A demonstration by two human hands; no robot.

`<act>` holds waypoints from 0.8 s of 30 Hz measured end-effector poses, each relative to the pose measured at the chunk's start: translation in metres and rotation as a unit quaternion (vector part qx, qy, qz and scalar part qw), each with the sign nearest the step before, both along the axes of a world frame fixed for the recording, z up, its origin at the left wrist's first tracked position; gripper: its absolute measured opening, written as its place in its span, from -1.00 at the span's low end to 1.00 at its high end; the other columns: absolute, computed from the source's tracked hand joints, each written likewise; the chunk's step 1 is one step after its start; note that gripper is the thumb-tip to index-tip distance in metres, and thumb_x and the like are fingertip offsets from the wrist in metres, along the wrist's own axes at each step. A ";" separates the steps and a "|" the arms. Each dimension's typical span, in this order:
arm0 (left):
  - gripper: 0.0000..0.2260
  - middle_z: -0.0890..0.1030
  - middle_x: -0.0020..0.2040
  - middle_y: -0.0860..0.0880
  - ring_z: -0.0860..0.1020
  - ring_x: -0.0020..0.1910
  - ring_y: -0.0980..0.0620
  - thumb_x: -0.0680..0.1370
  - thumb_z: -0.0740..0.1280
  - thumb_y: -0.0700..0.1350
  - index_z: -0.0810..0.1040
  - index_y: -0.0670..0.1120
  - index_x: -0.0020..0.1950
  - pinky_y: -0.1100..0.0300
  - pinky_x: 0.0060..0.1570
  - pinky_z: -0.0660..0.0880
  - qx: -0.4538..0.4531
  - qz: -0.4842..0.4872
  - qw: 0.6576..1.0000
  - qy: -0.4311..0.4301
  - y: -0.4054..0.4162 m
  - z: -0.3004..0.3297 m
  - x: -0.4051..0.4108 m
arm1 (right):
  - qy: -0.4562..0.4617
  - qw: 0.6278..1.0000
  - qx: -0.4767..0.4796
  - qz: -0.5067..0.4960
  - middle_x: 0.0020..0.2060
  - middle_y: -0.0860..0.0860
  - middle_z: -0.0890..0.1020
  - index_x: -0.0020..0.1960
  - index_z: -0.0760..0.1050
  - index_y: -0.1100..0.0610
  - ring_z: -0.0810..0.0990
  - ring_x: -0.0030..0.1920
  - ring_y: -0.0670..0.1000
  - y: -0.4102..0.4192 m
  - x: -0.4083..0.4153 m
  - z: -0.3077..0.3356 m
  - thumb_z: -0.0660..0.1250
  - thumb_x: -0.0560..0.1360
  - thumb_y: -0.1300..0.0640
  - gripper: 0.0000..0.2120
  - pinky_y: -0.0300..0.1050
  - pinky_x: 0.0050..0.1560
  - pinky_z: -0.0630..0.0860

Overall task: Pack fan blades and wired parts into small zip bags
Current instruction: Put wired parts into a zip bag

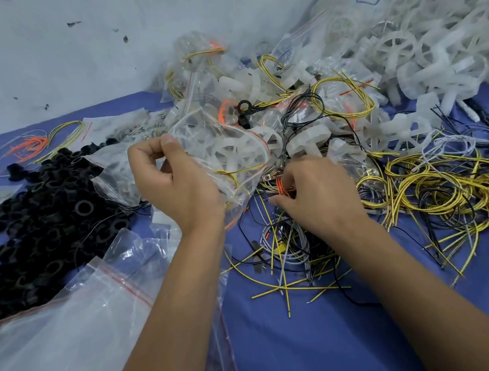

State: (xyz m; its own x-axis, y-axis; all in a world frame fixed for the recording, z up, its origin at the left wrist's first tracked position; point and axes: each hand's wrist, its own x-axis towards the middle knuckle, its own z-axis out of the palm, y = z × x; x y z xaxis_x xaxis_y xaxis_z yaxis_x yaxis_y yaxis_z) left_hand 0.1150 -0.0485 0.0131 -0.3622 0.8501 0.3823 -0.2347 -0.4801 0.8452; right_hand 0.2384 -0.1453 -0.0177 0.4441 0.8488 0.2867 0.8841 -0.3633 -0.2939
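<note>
A blue table cover (331,343) carries heaps of loose stock. At the left lies a pile of black plastic rings (46,220); in front of it a stack of empty clear zip bags with red seal strips (78,320) spreads toward the near edge. At the right, tangled yellow wire loops (439,190) cover the cloth, and behind them white plastic fan wheels (423,52) pile up against a large clear sack. Between the two heaps, filled small bags (193,69) and loose black wires crowd the space behind the hands, against the pale wall (39,56).

The left hand (172,178) holds a small zip bag (227,150) raised just above the clutter, thumb and fingers pinching its upper left edge. The bag holds white fan blades and yellow wire; its long axis runs from upper left down to lower right, tilted.

The right hand (317,192) is curled, fingertips pinching a small wired part with orange leads (281,185) just beside the bag's lower corner.
</note>
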 end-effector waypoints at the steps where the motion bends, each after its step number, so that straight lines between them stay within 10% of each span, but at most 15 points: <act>1: -0.82 0.46 -0.25 0.07 0.45 -0.43 0.29 0.63 0.26 -0.29 0.41 -0.10 -0.15 0.40 -0.33 0.39 -0.002 -0.002 1.000 -0.001 0.001 0.000 0.000 | -0.005 1.000 -0.009 -0.013 -0.09 0.05 0.58 -0.07 0.60 0.09 0.58 -0.10 0.14 0.001 -0.002 0.000 0.47 0.48 -0.20 -0.65 0.03 -0.08 0.58; 9: -0.79 0.47 -0.21 -0.13 0.41 -0.43 0.10 0.61 0.26 -0.28 0.39 -0.06 -0.19 0.18 -0.34 0.41 -0.018 -0.001 1.000 -0.014 0.008 0.006 -0.006 | -0.006 0.999 -0.017 -0.028 -0.16 0.09 0.58 -0.17 0.60 0.16 0.59 -0.13 0.18 0.001 0.000 0.002 0.30 0.57 0.17 -0.82 0.04 -0.16 0.61; 18: -0.77 0.39 -0.22 -0.27 0.28 -0.33 -0.38 0.57 0.23 -0.35 0.35 -0.10 -0.24 -0.21 -0.34 0.32 0.003 0.003 0.995 -0.104 0.033 0.025 -0.030 | 0.021 0.997 0.069 0.011 -0.07 -0.04 0.56 -0.11 0.64 0.09 0.55 -0.08 0.05 -0.005 0.010 0.005 0.35 0.60 0.09 -0.85 -0.02 -0.15 0.54; 24: -0.77 0.42 -0.22 -0.23 0.32 -0.25 -0.26 0.56 0.24 -0.35 0.37 -0.11 -0.24 -0.19 -0.25 0.35 -0.022 -0.005 0.994 -0.105 0.032 0.022 -0.027 | 0.013 0.989 0.102 0.105 -0.15 -0.07 0.50 -0.08 0.63 0.10 0.49 -0.17 0.01 -0.006 0.013 0.006 0.40 0.58 0.11 -0.90 -0.03 -0.18 0.48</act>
